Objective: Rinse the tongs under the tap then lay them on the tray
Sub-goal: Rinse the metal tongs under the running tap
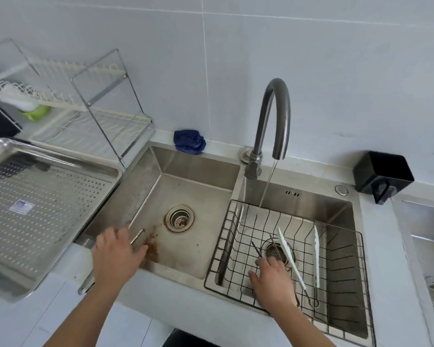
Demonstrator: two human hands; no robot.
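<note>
In the head view, a double sink was seen from above, with a thin stream of water running from the curved tap into the right basin. A black wire basket sat in that basin, and in it lay the white-tipped tongs, their arms spread apart and their hinged end near the front rim. A second, darker metal utensil was lying beside them over the drain; what it was could not be told.

The right hand was lowered into the basket with fingers loosely spread, touching or nearly touching that dark utensil, just beside the tongs; nothing was seen to be firmly gripped. The left hand was curled around a slim metal implement at the front edge of the left basin; whether this was another pair of tongs could not be told.

The perforated steel tray stood on the counter to the left, well apart from the tongs.

The step in hand was judged to be the picking up, with rinsing not yet begun. The next move would call for the tongs to be grasped near the hinge, lifted clear of the wires and brought under the stream.
</note>
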